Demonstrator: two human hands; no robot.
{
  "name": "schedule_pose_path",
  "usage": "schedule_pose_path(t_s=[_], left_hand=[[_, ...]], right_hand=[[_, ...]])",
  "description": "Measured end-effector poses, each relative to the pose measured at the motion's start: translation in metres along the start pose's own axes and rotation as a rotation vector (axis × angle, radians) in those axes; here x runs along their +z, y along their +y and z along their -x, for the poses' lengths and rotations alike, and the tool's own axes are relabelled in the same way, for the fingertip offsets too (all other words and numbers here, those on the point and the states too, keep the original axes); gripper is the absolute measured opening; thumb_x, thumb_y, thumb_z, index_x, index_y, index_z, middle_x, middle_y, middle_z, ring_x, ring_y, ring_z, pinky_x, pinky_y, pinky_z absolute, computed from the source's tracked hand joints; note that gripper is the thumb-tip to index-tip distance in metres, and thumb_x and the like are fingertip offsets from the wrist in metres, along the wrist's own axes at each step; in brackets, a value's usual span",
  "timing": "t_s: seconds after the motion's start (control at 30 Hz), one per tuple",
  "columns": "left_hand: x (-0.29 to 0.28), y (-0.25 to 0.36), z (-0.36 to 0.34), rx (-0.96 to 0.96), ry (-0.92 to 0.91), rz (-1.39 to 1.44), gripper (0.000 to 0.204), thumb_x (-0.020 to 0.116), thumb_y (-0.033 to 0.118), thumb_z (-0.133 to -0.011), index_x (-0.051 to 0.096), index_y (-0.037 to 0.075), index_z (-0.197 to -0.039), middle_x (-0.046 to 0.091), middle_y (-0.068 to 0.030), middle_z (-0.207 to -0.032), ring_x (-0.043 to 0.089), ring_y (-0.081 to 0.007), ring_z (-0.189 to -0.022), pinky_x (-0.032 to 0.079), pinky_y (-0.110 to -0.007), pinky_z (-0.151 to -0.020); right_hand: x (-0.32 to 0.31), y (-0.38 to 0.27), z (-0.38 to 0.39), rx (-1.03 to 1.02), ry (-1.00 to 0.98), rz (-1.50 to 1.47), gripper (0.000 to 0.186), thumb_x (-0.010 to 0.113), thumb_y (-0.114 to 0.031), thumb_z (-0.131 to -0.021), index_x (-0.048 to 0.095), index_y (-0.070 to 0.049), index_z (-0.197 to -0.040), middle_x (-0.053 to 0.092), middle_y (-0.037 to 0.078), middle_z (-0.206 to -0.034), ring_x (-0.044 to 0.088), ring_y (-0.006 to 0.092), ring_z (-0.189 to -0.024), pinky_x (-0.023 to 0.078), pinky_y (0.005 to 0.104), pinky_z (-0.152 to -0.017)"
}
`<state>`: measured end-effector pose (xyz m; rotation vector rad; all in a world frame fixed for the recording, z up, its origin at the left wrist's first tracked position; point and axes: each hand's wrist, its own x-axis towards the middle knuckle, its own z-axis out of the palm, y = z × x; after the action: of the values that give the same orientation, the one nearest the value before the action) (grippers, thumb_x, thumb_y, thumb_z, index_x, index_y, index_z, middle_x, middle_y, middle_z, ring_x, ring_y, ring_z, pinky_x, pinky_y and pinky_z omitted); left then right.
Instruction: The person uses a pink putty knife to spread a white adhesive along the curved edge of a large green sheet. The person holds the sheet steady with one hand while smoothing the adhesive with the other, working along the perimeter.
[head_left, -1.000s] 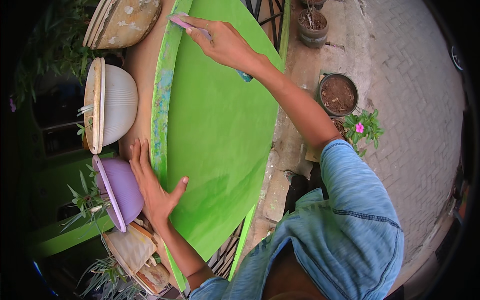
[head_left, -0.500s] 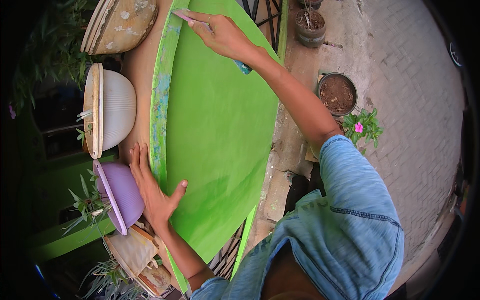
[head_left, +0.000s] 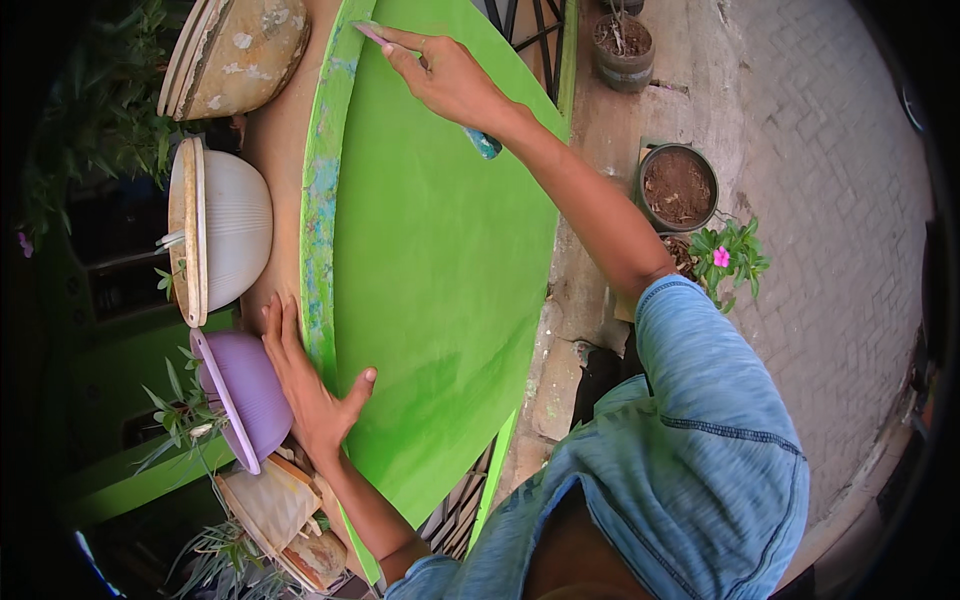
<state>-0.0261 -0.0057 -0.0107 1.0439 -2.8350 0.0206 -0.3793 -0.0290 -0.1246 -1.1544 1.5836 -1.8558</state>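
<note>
A green panel [head_left: 440, 250] has a raised rim [head_left: 320, 190] with patches of flaked blue and pale paint. My right hand [head_left: 435, 70] grips a small flat pink tool [head_left: 372, 34], its tip on the top part of that rim. Lower down, my left hand [head_left: 315, 390] lies open with fingers spread over the tan ledge [head_left: 270, 200] and rim, thumb over the green face, right beside a purple planter [head_left: 245, 395]. Above that, a white ribbed planter [head_left: 235, 230] and a weathered beige pot [head_left: 235, 60] line the ledge.
To the right, small potted plants [head_left: 623, 65], a pot of soil [head_left: 676, 185] and a pink-flowered plant [head_left: 722, 258] stand on worn concrete beside grey paving [head_left: 820, 300]. Dark foliage [head_left: 90, 130] is at upper left, a broken planter [head_left: 265, 500] at lower left, metal bars [head_left: 530, 35] beyond the panel.
My right hand and the pink tool have shifted slightly up and rightward along the rim. My left hand stays in about the same place; the view has shifted slightly.
</note>
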Motion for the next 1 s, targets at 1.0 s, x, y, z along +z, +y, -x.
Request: schedule_pose_path(t_s=[1.0], left_hand=[[0.002,0.001,-0.002,0.002,-0.003,0.014,0.114,0.076,0.063,-0.071,0.034,0.001,-0.157,0.031,-0.0257,-0.161,0.028,-0.0451,-0.151,0.021,-0.059,-0.123]], right_hand=[[-0.006,0.002,-0.02,-0.152,0.087,-0.022,0.043,0.049,-0.027,-0.106,0.06,-0.011,-0.144,0.075,0.025,-0.104,0.067,0.0286,-0.064,0.058,0.0439,-0.079]])
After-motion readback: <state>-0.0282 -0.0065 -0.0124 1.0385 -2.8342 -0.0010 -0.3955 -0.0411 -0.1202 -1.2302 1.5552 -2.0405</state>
